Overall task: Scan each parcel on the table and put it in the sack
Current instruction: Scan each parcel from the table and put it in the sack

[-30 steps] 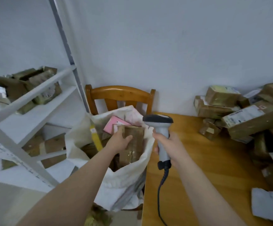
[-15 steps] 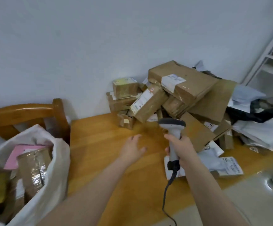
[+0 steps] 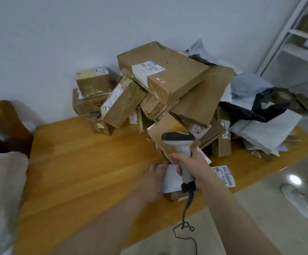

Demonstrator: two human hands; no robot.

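A heap of brown cardboard parcels (image 3: 169, 80) and grey and black mailer bags (image 3: 263, 129) covers the back right of the wooden table (image 3: 79, 162). My right hand (image 3: 190, 162) grips the handle of a grey barcode scanner (image 3: 180, 142), head up, over the heap's front edge. My left hand (image 3: 153, 181) lies with fingers extended on a flat white parcel (image 3: 169, 179) at the table's front edge, partly hidden behind the scanner. The white sack (image 3: 0, 190) shows at the far left edge.
A wooden chair back (image 3: 4, 115) stands behind the sack. White metal shelving (image 3: 296, 43) rises at the right. The scanner's cable (image 3: 186, 218) hangs down over the tiled floor, where slippers (image 3: 300, 197) lie at the lower right.
One second ago my left hand held a taped parcel in the sack. The view has since swung right to the heap, and my left hand has reached the flat white parcel.
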